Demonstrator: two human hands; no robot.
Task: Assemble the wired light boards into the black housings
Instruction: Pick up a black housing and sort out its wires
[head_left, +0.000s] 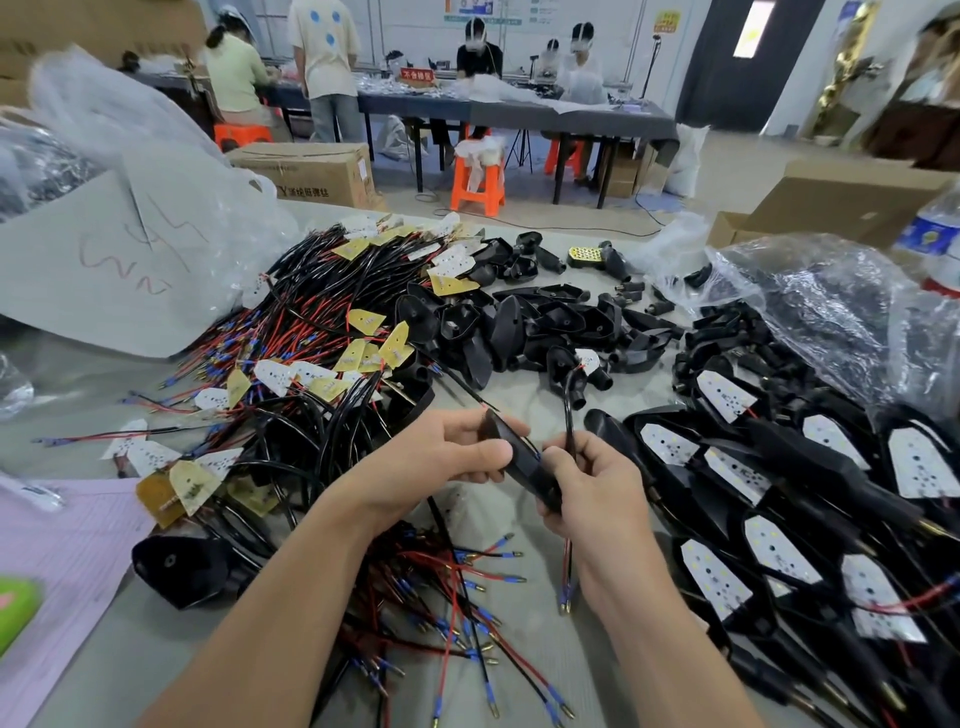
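Grey table (130, 665) across the bottom of the frame, strewn with loose red and black wire ends (457, 587) tipped in blue and brass. Just above, near the middle, both hands close together. Left hand (441, 452) wrapped round one black housing (519, 462), thumb lying along its top. Right hand (587, 488) closed round a thin black wire (570, 410) and touching the low end of that same housing. Wire curving up to a small white light board (588, 360), not yet inside the shell, with the other end hanging down below the wrist. Housing probably light, hard and smooth, maybe a bit slippery, so best held round its fat middle. Board likely thin and easy to snap, so better taken by its edges, not by the tiny lights. Wire soft and bendy, fine to pull gently, not to yank. Lower left, pink paper (62, 545) and a bigger black shell (176, 566) lying on its side. At the right, rows of finished housings (779, 519) with pointed white boards sitting in them. Left of centre, a big tangled heap of wired boards (311, 338), some white, some yellow. Past the hands, a pile of empty housings (545, 322), shiny and scoop shaped. Upper left, crinkly clear plastic bags (130, 156) and a brown cardboard box (311, 171). Far back at the top, an orange stool (478, 182) and a long dark table (571, 119) with people working at it.
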